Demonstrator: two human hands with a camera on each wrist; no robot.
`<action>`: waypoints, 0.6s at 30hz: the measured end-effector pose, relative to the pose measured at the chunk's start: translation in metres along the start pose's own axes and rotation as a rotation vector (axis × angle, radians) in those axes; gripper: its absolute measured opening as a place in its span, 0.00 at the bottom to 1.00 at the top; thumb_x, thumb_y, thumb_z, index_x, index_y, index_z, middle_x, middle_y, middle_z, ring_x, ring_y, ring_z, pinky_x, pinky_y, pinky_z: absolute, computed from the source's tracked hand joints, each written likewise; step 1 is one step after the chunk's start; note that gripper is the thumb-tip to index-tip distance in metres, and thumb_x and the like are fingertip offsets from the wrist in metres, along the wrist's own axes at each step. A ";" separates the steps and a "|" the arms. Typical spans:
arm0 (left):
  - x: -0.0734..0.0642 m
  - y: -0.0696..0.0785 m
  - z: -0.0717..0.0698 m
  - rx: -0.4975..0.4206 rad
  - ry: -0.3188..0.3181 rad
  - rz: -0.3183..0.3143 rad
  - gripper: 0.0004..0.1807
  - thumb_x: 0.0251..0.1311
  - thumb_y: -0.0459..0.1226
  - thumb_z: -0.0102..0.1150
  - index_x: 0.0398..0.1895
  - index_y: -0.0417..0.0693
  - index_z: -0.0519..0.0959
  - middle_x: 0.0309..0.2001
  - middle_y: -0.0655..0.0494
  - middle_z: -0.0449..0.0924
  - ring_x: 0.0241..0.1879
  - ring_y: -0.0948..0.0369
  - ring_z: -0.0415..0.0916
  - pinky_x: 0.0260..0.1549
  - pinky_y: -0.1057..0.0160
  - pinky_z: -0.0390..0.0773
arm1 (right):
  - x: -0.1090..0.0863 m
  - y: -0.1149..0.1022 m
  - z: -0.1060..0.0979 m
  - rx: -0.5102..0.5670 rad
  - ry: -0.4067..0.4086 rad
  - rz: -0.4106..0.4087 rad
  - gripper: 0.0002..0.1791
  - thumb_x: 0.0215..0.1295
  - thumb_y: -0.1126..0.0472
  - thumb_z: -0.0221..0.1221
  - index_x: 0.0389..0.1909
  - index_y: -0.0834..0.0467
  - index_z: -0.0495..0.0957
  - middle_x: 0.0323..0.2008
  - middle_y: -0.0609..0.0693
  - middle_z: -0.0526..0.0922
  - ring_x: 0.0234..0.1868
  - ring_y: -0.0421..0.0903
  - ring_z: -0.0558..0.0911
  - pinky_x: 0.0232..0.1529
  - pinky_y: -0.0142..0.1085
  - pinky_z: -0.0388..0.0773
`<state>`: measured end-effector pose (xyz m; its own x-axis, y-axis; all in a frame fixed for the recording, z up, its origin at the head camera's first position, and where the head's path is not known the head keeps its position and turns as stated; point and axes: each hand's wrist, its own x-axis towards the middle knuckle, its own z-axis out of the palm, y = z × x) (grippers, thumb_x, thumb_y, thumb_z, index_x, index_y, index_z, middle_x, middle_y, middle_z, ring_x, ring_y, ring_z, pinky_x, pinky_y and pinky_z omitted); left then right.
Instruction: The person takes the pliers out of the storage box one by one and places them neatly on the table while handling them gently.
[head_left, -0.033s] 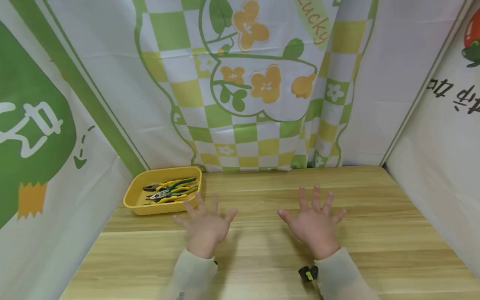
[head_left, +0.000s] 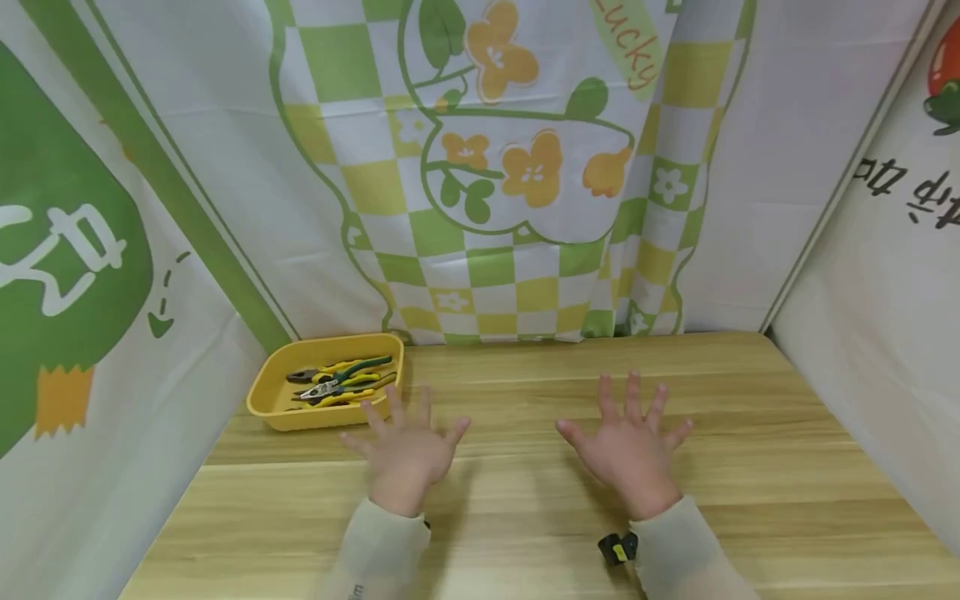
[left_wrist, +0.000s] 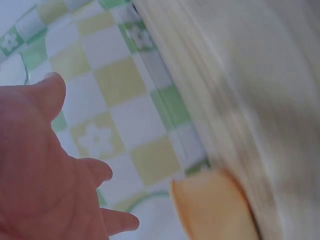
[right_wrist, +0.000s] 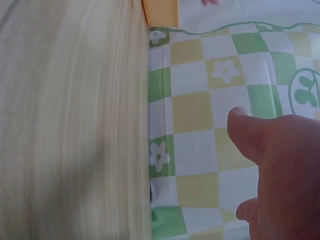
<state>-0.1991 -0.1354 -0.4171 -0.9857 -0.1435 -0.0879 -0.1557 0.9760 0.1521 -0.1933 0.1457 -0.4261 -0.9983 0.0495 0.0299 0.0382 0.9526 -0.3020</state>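
Observation:
My left hand [head_left: 408, 458] is over the wooden table, fingers spread, holding nothing. In the head view its fingertips overlap the front right corner of a yellow tray [head_left: 300, 419]. Inside the tray lie several pliers [head_left: 341, 385], some with yellow and black handles, one with dark green handles. To the right, my right hand [head_left: 626, 454] is also spread with straight fingers and holds nothing. The left wrist view shows the palm side of the left hand [left_wrist: 50, 165] and part of the tray [left_wrist: 212, 205]. The thumb side of the right hand [right_wrist: 285, 165] appears in its wrist view.
The wooden table [head_left: 517, 533] reaches back to a green, yellow and white checked curtain [head_left: 487, 275]. Printed cloth walls stand at the left [head_left: 195, 350] and right [head_left: 885, 317]. A black wrist device [head_left: 618, 548] sits beside the right cuff.
My left hand has shifted slightly to the left, closer over the tray's corner. The right hand, the tray and the pliers stay where they were.

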 end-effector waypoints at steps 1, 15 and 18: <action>0.001 -0.006 -0.003 -0.020 0.006 -0.006 0.58 0.51 0.81 0.13 0.81 0.61 0.40 0.78 0.36 0.27 0.69 0.27 0.18 0.49 0.18 0.23 | 0.000 0.001 0.001 0.003 -0.005 0.002 0.62 0.54 0.13 0.28 0.80 0.53 0.43 0.76 0.68 0.31 0.68 0.74 0.21 0.47 0.73 0.10; 0.026 -0.101 -0.043 -0.195 0.029 -0.074 0.68 0.45 0.84 0.32 0.80 0.53 0.29 0.74 0.33 0.13 0.66 0.26 0.10 0.46 0.17 0.21 | -0.002 0.012 0.006 0.017 0.005 0.008 0.63 0.55 0.14 0.31 0.80 0.55 0.43 0.76 0.69 0.33 0.68 0.75 0.24 0.47 0.74 0.12; 0.033 -0.125 -0.049 -0.191 0.017 -0.095 0.73 0.41 0.84 0.41 0.79 0.51 0.26 0.73 0.30 0.13 0.65 0.24 0.11 0.45 0.16 0.22 | -0.002 0.013 0.006 0.022 0.000 0.009 0.63 0.55 0.13 0.32 0.80 0.55 0.43 0.75 0.69 0.32 0.68 0.75 0.24 0.47 0.74 0.13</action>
<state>-0.2154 -0.2703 -0.3906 -0.9668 -0.2377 -0.0940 -0.2555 0.9096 0.3278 -0.1913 0.1563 -0.4354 -0.9979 0.0586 0.0273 0.0467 0.9452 -0.3232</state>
